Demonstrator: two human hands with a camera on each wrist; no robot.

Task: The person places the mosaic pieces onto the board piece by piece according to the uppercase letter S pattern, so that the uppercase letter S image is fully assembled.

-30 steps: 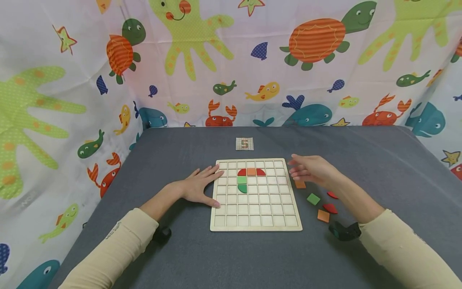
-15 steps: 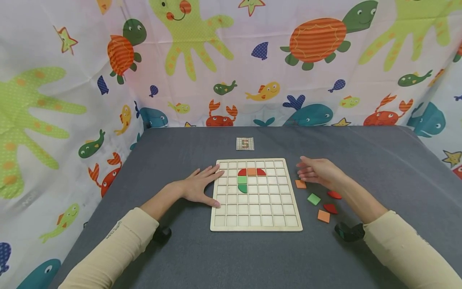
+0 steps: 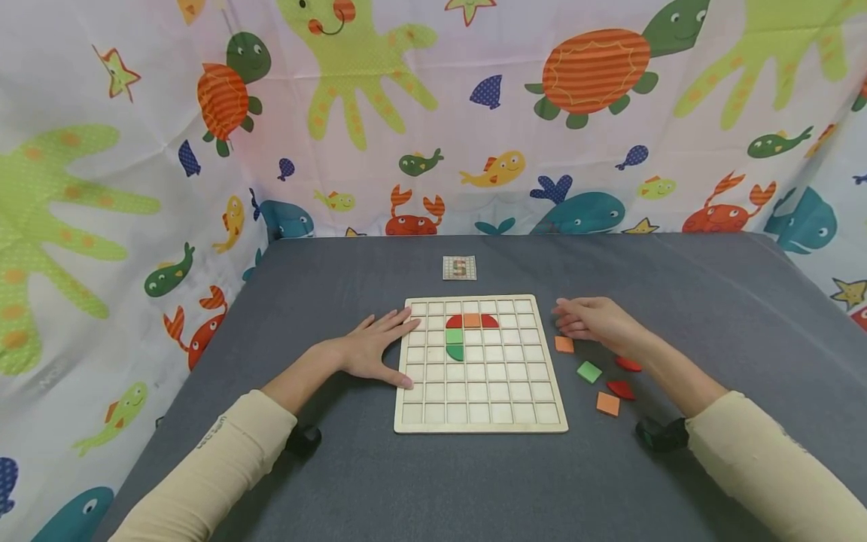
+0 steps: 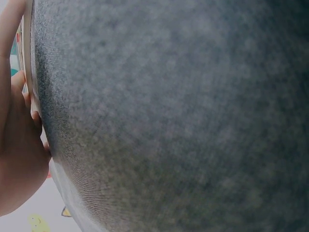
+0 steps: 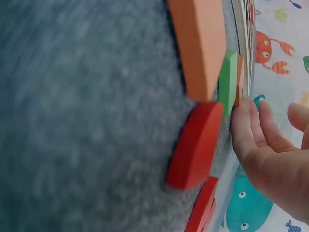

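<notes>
A wooden grid board (image 3: 477, 414) lies on the table. My left hand (image 3: 371, 350) rests on its left edge with fingers spread. On the board sit a red quarter-circle tile (image 3: 454, 322), an orange square tile (image 3: 471, 321), another red tile (image 3: 488, 322), a light green square tile (image 3: 454, 336) and a darker green quarter-circle tile (image 3: 455, 351). My right hand (image 3: 596, 322) hovers just right of the board, fingers loosely bent, beside a loose orange tile (image 3: 564, 345). In the right wrist view, the thumb stands apart from the fingers and nothing shows between them.
Right of the board lie a light green tile (image 3: 589, 373), two red tiles (image 3: 621, 389) and another orange tile (image 3: 607, 404). Behind the board is a small card (image 3: 459, 268) printed with a coloured grid pattern. A sea-animal curtain (image 3: 433, 90) hangs behind the grey table (image 3: 325, 474).
My right hand has drawn back rightward from the board's right edge, then stayed near the loose orange tile. The left hand and the tiles have not moved.
</notes>
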